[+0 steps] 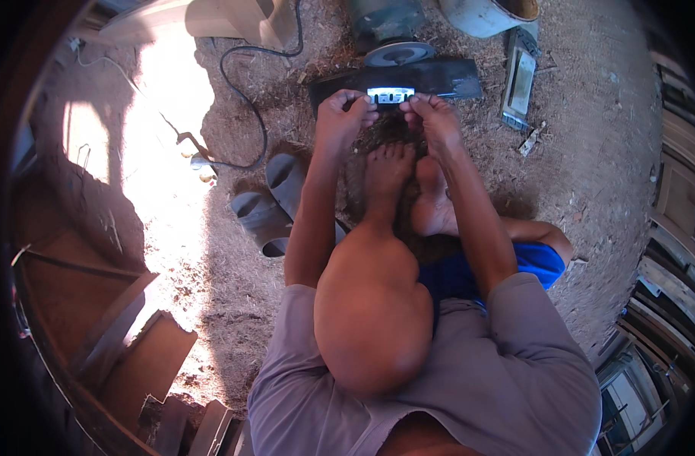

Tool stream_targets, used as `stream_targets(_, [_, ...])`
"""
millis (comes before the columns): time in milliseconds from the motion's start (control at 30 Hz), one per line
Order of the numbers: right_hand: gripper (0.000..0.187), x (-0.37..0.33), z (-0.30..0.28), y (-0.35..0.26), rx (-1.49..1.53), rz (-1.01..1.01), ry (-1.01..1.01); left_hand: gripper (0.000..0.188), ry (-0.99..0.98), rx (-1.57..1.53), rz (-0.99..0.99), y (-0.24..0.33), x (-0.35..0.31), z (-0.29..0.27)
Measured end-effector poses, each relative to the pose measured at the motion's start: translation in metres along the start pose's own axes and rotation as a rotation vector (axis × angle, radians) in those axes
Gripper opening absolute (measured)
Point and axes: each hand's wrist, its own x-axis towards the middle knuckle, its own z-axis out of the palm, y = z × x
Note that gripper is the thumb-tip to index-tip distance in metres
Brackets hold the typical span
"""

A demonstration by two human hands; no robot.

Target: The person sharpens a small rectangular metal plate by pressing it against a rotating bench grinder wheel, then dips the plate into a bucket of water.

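A small shiny metal planer blade with dark slots is stretched between my two hands, long edge crosswise. My left hand pinches its left end between thumb and fingers. At the other end, my right hand pinches it the same way. Just beyond the blade lies a dark flat board. A grey round grinding wheel sits over the board's far edge, in front of a greenish machine body. The blade appears apart from the wheel. My bare feet rest on the ground just below my hands.
A long narrow tool with a pale flat face lies to the right, near a whitish bucket. At left are grey slip-on sandals and a black cord. Wooden pieces and stacked frames line the sides.
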Motion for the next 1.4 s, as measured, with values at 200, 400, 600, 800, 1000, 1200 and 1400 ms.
stream_targets(200, [0.006, -0.061, -0.023, -0.037, 0.368, -0.023, -0.156, 0.013, -0.176, -0.124, 0.092, 0.030, -0.039, 0.026])
stream_targets(400, [0.010, -0.102, -0.041, -0.071, 0.418, -0.081, -0.184, 0.010, -0.267, -0.087, 0.181, 0.061, -0.063, 0.058])
stream_targets(600, [0.011, -0.118, -0.049, -0.084, 0.449, -0.133, -0.214, 0.010, -0.320, -0.111, 0.261, 0.066, -0.066, 0.072])
stream_targets(800, [0.012, -0.136, -0.053, -0.086, 0.268, -0.117, -0.187, 0.014, -0.359, -0.140, 0.260, 0.067, -0.061, 0.086])
stream_targets(1000, [0.014, -0.148, -0.043, -0.076, 0.203, -0.269, -0.238, 0.015, -0.455, -0.305, 0.171, 0.057, -0.056, 0.095])
stream_targets(1200, [0.015, -0.153, -0.039, -0.074, 0.198, -0.298, -0.214, 0.014, -0.487, -0.391, 0.086, 0.043, -0.057, 0.097])
stream_targets(1400, [0.014, -0.156, -0.036, -0.078, 0.282, -0.244, -0.181, 0.013, -0.480, -0.415, 0.034, 0.044, -0.063, 0.102])
